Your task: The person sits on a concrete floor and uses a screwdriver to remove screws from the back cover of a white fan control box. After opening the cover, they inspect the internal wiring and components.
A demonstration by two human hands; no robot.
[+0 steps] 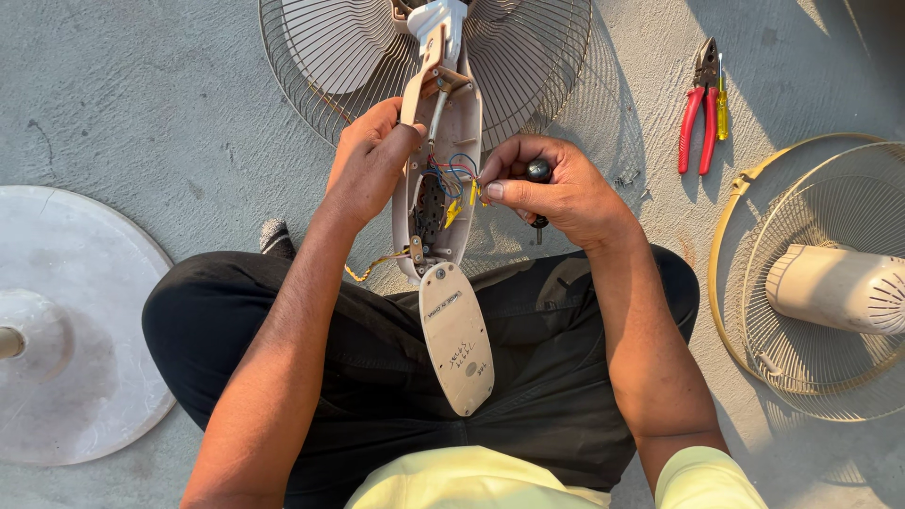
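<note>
An opened beige fan housing [464,132] lies lengthwise over my lap, with coloured wires [454,172] and yellow connectors showing inside. My left hand [370,162] grips the housing's left edge. My right hand [556,188] pinches a yellow connector [474,193] at the housing's right edge and also holds a dark-handled screwdriver [538,173] in its fingers. The loose cover plate [457,336] hangs from the housing's near end, resting on my black trousers. The fan's wire guard [537,66] and blades lie on the concrete beyond.
Red-handled pliers [699,111] and a small yellow screwdriver [722,106] lie on the concrete at the upper right. A second fan's motor and guard [830,292] sit at the right. A round grey base [75,320] is at the left.
</note>
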